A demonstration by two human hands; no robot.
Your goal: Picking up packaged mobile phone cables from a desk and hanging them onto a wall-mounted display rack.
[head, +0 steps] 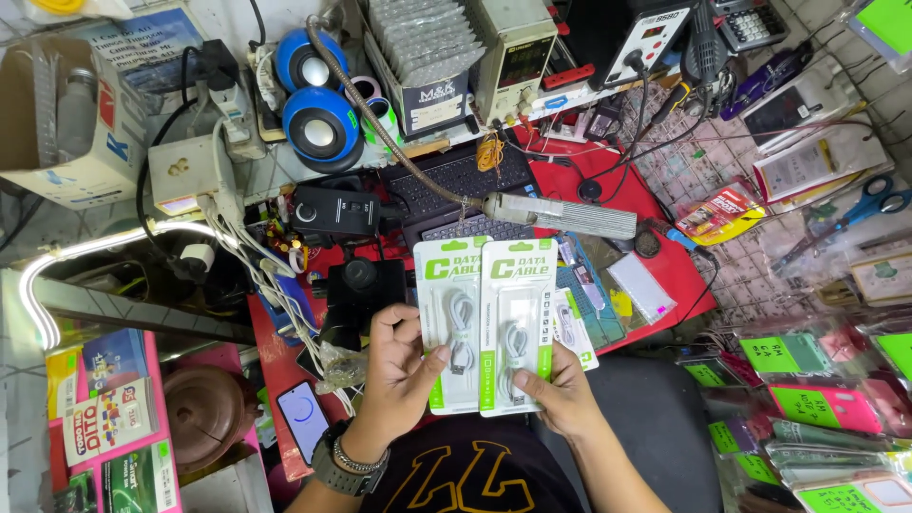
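Two white-and-green blister packs, each with a coiled white cable inside, are held upright side by side over my lap. My left hand point(399, 366) grips the left cable pack point(448, 323) by its lower left edge, thumb across the front. My right hand point(559, 389) holds the right cable pack point(516, 323) from below and the right, and also a third similar pack point(573, 328) tucked behind it. My left wrist wears a dark watch point(344, 467) and a metal bracelet.
A red mat point(655, 228) covers the cluttered bench, with a gooseneck lamp point(560, 214), black keyboard point(456, 180), blue speakers point(318, 119), bench power supply point(513, 57), soldering station point(651, 38) and blue scissors point(879, 201). A phone point(306, 418) lies at lower left. Packaged goods with green and pink labels point(817, 404) hang at right.
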